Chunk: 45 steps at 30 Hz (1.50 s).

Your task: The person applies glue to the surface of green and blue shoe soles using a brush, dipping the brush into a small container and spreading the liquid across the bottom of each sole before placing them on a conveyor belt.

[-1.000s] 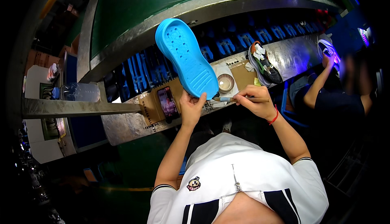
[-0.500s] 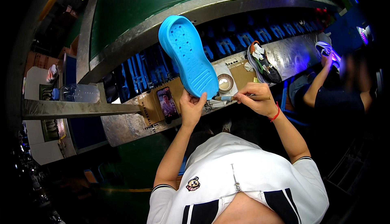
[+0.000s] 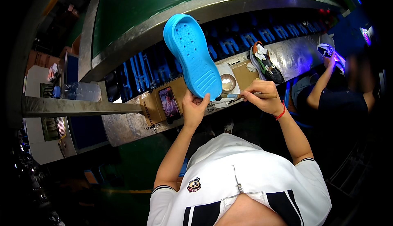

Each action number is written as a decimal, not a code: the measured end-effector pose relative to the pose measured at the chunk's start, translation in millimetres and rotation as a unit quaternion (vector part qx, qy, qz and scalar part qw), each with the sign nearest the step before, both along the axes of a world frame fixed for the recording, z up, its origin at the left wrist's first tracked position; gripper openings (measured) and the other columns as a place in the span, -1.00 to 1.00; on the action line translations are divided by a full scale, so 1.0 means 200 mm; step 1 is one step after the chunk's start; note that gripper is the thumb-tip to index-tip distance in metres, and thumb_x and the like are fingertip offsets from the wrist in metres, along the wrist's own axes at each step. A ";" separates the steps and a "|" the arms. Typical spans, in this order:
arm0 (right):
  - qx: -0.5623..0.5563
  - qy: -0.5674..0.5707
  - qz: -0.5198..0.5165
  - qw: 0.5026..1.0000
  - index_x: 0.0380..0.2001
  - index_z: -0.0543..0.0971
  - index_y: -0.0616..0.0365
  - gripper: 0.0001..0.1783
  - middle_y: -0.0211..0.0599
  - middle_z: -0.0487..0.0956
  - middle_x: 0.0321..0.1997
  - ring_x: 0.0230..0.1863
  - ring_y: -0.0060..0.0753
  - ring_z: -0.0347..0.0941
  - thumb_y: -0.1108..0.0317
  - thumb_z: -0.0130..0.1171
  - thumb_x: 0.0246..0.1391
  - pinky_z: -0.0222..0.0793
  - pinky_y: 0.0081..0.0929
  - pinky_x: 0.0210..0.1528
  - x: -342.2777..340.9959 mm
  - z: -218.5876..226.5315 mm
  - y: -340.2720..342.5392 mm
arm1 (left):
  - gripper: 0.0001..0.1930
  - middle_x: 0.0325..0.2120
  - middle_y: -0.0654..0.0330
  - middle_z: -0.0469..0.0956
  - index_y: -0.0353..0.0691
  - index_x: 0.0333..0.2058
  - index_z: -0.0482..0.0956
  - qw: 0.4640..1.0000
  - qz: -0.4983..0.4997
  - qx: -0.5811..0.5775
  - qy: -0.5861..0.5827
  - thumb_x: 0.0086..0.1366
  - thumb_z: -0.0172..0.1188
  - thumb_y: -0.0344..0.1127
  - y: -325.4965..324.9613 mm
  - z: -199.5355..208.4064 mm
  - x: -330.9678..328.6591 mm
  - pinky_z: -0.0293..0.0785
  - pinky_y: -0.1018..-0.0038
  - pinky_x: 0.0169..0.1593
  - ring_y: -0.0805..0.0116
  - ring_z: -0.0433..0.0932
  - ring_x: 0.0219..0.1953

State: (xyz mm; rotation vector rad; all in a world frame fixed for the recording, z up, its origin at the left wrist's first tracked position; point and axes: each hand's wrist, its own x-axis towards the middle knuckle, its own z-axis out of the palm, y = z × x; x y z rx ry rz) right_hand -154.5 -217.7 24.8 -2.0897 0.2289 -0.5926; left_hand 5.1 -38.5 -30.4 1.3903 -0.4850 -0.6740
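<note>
My left hand [image 3: 194,111] grips the near end of a bright blue shoe sole [image 3: 195,68], its fingers wrapped round the edge. The sole is held up tilted, its far end pointing away; small holes dot the far half and grooves cross the near half. In my right hand [image 3: 262,96], a brush [image 3: 232,96] with a wooden handle is pinched between the fingers. Its dark tip lies close to the sole's near right edge; whether it touches I cannot tell. Just beyond the brush sits a round brown-rimmed container [image 3: 228,83] with something pale inside.
A phone [image 3: 169,103] rests on cardboard [image 3: 150,110] on the metal bench [image 3: 127,127]. A dark sneaker [image 3: 267,65] stands to the right. Blue parts [image 3: 229,45] line the shelf behind. At far right a co-worker's hand [image 3: 328,60] holds a shoe. A metal post [image 3: 82,108] crosses at left.
The blue sole has shifted slightly to the right and turned a little. My right hand and the brush have moved slightly right, and the brush tip has drawn a little away from the sole's end.
</note>
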 end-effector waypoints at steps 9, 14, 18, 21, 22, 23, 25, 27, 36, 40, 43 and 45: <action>-0.022 -0.022 0.048 0.998 -0.50 0.63 0.17 -0.96 -0.33 0.54 -0.61 -0.56 -0.39 0.44 0.47 0.23 -0.10 0.28 -0.50 -0.53 0.01 0.03 0.03 | -0.64 -0.24 0.03 0.53 -0.44 -0.08 0.35 1.000 -0.004 -0.008 0.009 0.14 0.20 -0.53 -0.02 0.01 -0.01 0.53 0.49 -0.14 0.37 0.57 -0.24; -0.010 -0.027 0.040 0.999 -0.50 0.63 0.17 -0.96 -0.34 0.54 -0.61 -0.59 -0.41 0.43 0.46 0.23 -0.08 0.28 -0.51 -0.55 0.00 0.00 0.01 | -0.64 -0.25 0.03 0.54 -0.44 -0.09 0.35 1.000 -0.002 -0.005 0.025 0.14 0.20 -0.53 -0.02 0.00 -0.01 0.53 0.50 -0.15 0.39 0.57 -0.25; -0.015 -0.003 0.021 1.000 -0.51 0.63 0.17 -0.96 -0.33 0.54 -0.62 -0.60 -0.42 0.42 0.48 0.22 -0.08 0.24 -0.53 -0.56 0.01 0.00 0.01 | -0.65 -0.26 0.03 0.54 -0.44 -0.09 0.35 1.000 0.000 -0.008 0.018 0.14 0.19 -0.53 -0.02 0.00 -0.01 0.53 0.51 -0.16 0.39 0.58 -0.26; -0.033 -0.006 0.042 0.999 -0.51 0.63 0.16 -0.97 -0.33 0.54 -0.61 -0.60 -0.43 0.42 0.48 0.22 -0.08 0.21 -0.54 -0.56 -0.01 0.01 -0.02 | -0.65 -0.27 0.03 0.55 -0.44 -0.09 0.36 1.000 0.001 -0.007 0.010 0.14 0.19 -0.53 -0.02 0.01 -0.01 0.54 0.51 -0.17 0.39 0.58 -0.27; -0.018 -0.013 0.016 1.000 -0.52 0.63 0.15 -0.96 -0.34 0.54 -0.62 -0.58 -0.44 0.43 0.48 0.21 -0.08 0.19 -0.53 -0.55 -0.02 0.00 -0.02 | -0.65 -0.27 0.04 0.55 -0.44 -0.09 0.36 1.000 -0.002 -0.006 0.012 0.14 0.19 -0.53 -0.02 0.01 -0.01 0.54 0.51 -0.17 0.39 0.58 -0.27; -0.023 -0.005 0.017 1.000 -0.52 0.63 0.15 -0.96 -0.34 0.54 -0.62 -0.58 -0.44 0.43 0.48 0.21 -0.08 0.20 -0.52 -0.55 -0.01 0.00 -0.01 | -0.65 -0.27 0.04 0.55 -0.44 -0.09 0.36 1.000 -0.004 -0.004 0.012 0.14 0.19 -0.54 -0.02 0.01 -0.01 0.54 0.51 -0.17 0.39 0.58 -0.27; -0.034 0.013 0.018 0.999 -0.52 0.63 0.15 -0.96 -0.33 0.54 -0.62 -0.58 -0.43 0.43 0.49 0.20 -0.08 0.21 -0.51 -0.54 0.00 0.02 0.00 | -0.65 -0.27 0.04 0.55 -0.44 -0.09 0.36 1.000 -0.006 -0.002 0.011 0.13 0.18 -0.54 -0.02 0.01 -0.01 0.54 0.51 -0.17 0.39 0.58 -0.27; -0.028 0.004 0.036 0.999 -0.51 0.62 0.17 -0.96 -0.34 0.56 -0.61 -0.58 -0.43 0.43 0.49 0.20 -0.07 0.24 -0.51 -0.53 -0.01 0.01 -0.02 | -0.65 -0.27 0.05 0.55 -0.43 -0.09 0.36 1.000 -0.007 -0.003 0.005 0.13 0.18 -0.55 -0.03 0.01 -0.01 0.54 0.51 -0.17 0.40 0.58 -0.27; 0.116 -0.022 -0.031 0.992 -0.51 0.61 0.27 -0.90 -0.26 0.59 -0.55 -0.53 -0.48 0.49 0.51 0.12 -0.01 0.33 -0.56 -0.44 -0.06 0.04 0.01 | -0.61 -0.28 0.02 0.54 -0.43 -0.08 0.31 1.000 -0.024 0.007 -0.019 0.12 0.19 -0.52 -0.04 0.07 0.02 0.54 0.49 -0.17 0.35 0.58 -0.26; 0.216 -0.055 -0.118 0.968 -0.32 0.55 0.40 -0.80 -0.10 0.60 -0.42 -0.39 -0.37 0.56 0.47 -0.01 0.14 0.45 -0.59 -0.26 -0.15 -0.04 -0.04 | -0.54 -0.25 -0.03 0.52 -0.40 -0.04 0.19 0.999 -0.020 -0.011 -0.040 0.12 0.18 -0.52 -0.05 0.13 0.01 0.55 0.47 -0.18 0.31 0.58 -0.26; 0.241 -0.060 -0.170 0.953 -0.33 0.55 0.40 -0.80 -0.09 0.61 -0.40 -0.39 -0.38 0.57 0.47 0.00 0.15 0.45 -0.58 -0.25 -0.18 -0.09 -0.05 | -0.48 -0.13 0.01 0.39 -0.41 -0.02 0.11 0.999 -0.039 -0.012 -0.011 0.10 0.18 -0.57 -0.05 0.16 0.02 0.59 0.49 -0.19 0.31 0.54 -0.17; 0.235 -0.054 -0.183 0.953 -0.32 0.55 0.39 -0.80 -0.09 0.61 -0.38 -0.40 -0.40 0.56 0.45 0.01 0.16 0.45 -0.58 -0.26 -0.19 -0.10 -0.05 | -0.48 -0.12 0.01 0.38 -0.40 -0.01 0.11 0.999 -0.045 -0.026 0.002 0.11 0.17 -0.58 -0.04 0.18 0.01 0.57 0.48 -0.16 0.32 0.52 -0.14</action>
